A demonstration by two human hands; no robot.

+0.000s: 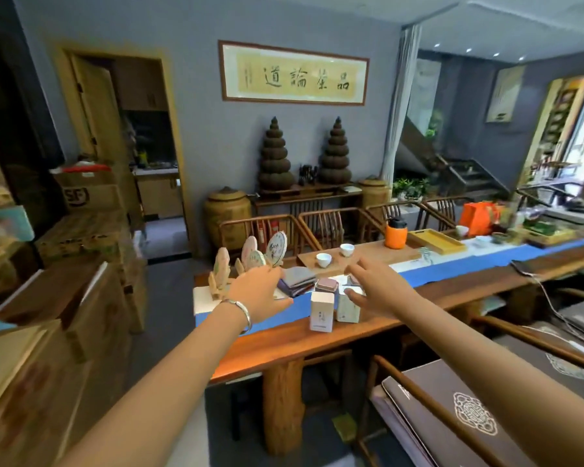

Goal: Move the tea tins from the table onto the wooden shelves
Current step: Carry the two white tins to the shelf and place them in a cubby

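Two tall white tea tins stand near the left end of the long wooden table (284, 345): one (321, 311) nearer me, the other (347, 310) just right of it. Behind them sits a squat pinkish tin (327, 284), and a further small one (354, 280) is partly hidden by my right hand. My left hand (260, 293), a silver bangle on its wrist, hovers open to the left of the tins. My right hand (380, 286) is open too, its fingers spread just right of the second white tin, holding nothing. The wooden shelves are barely visible at the far left edge.
Round tea cakes on stands (250, 256) and folded cloths (297, 281) lie behind my left hand. Two white cups (334, 255) sit on a wooden board, an orange flask (395, 233) farther right. Cardboard boxes (81, 298) crowd the left; wooden chairs (486, 416) stand at the right.
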